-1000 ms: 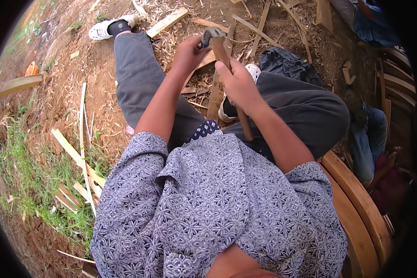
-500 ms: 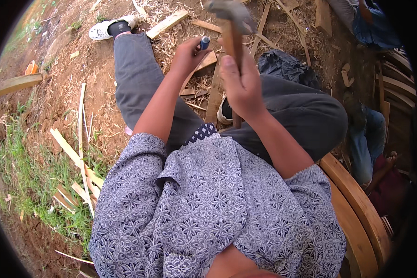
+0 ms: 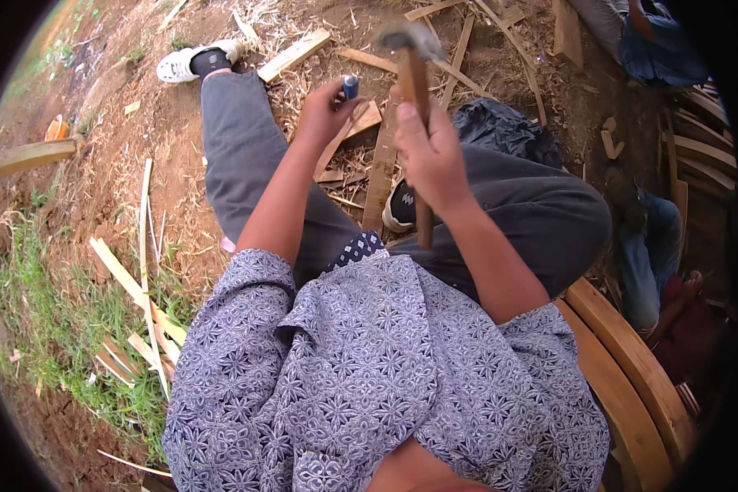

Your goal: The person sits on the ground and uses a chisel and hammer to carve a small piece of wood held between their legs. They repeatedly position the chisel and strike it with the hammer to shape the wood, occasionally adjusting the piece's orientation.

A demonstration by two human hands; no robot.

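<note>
My right hand (image 3: 437, 164) is wrapped round the wooden handle of a hammer (image 3: 415, 82), held up over the ground. Its metal head is blurred and the handle's butt sticks out below my fist. To the left, my left hand (image 3: 321, 115) has its fingers closed round a chisel (image 3: 350, 87) with a blue handle and a pale end cap facing up. The chisel's blade is hidden, and so is the spot its tip rests on. Just beneath lies a light piece of wood (image 3: 364, 119). The hammer head is apart from the chisel.
My legs spread on brown soil strewn with shavings and wood offcuts (image 3: 295, 55). A crumpled black plastic bag (image 3: 504, 131) lies beyond my bent right knee. Curved wooden pieces (image 3: 623, 353) stand close at my right. Other people in blue clothing (image 3: 649, 254) sit farther right. Long strips (image 3: 146, 271) lie on grass at left.
My left hand and the chisel have come slightly nearer and to the left. The hammer, still in my right hand, has dropped a little.
</note>
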